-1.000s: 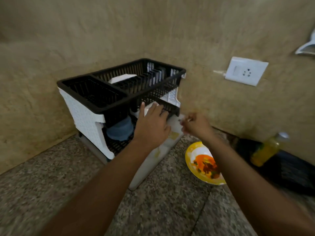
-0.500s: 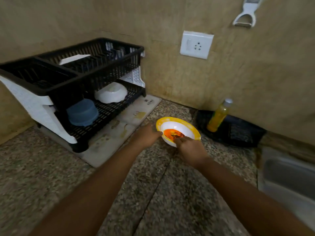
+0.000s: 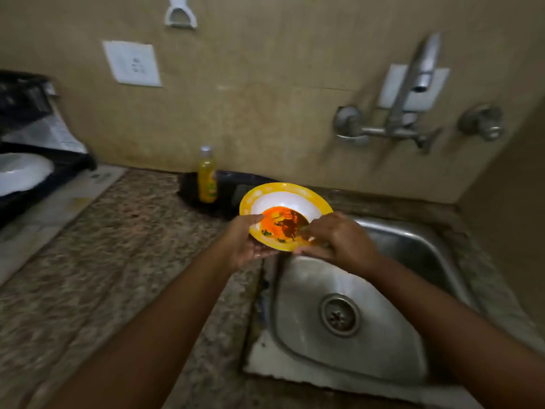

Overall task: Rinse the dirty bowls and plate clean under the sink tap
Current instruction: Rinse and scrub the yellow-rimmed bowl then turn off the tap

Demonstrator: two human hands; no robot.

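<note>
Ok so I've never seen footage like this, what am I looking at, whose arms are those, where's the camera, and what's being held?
There is no machine here. The camera sits on a person's head and looks forward and down, so the two arms reaching in from the bottom are that person's own. The left hand and the right hand together hold a yellow-rimmed bowl with orange and dark food residue in it. They hold it at the left edge of a steel sink. A tap is fixed to the wall above; no water is visible running. On the speckled counter stands a bottle of yellow liquid on a dark mat. At far left is a dish rack with a white dish in it. The picture is a little blurred.
</note>
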